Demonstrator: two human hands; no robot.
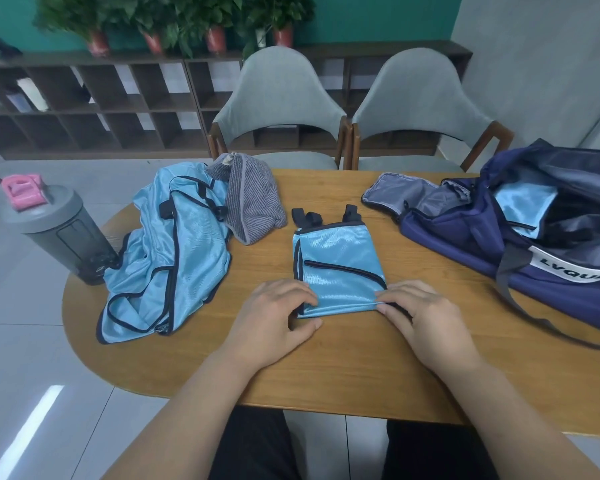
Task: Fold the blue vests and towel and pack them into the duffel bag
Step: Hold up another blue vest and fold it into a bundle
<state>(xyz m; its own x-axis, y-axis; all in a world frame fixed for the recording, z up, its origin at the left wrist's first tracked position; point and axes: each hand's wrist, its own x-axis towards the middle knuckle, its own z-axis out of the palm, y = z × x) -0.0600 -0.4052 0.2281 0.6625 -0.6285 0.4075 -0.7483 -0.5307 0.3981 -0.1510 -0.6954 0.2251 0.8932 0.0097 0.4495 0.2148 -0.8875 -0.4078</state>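
A folded light-blue vest (338,268) with dark trim lies in the middle of the wooden table (343,368). My left hand (274,320) pinches its near left corner and my right hand (420,320) pinches its near right corner. A heap of unfolded blue vests (167,258) lies at the left. Behind that heap sits a crumpled grey striped towel (250,199). The navy duffel bag (520,230) stands open at the right, with a folded blue vest (525,204) inside it.
A grey shaker bottle (63,230) with a pink lid stands at the table's left edge. Two grey chairs (281,109) face me across the table. The bag's grey strap (548,327) trails over the table at the right. Shelves and potted plants line the back wall.
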